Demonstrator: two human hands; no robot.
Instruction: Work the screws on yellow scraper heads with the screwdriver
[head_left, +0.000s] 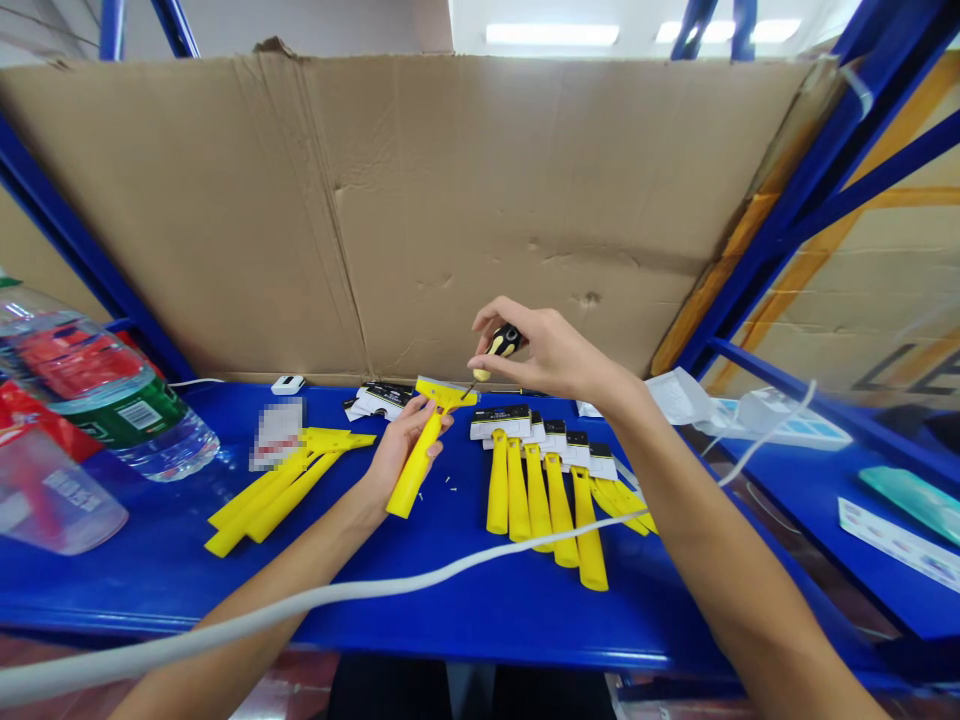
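Here: one scraper (425, 450), above the table (450, 540) near its back edge. Left hand (397, 445) gripped it, fingers wrapped; seemingly light, stiff, best held by the handle (411, 482). Right hand (555, 345) pinched one screwdriver (506, 341).

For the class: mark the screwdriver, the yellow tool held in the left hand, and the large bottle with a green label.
Screwdriver (503, 343): head view, on its black-and-yellow handle.
Held yellow tool (416, 466): head view, on its handle.
Bottle (124, 414): head view, on its green label.
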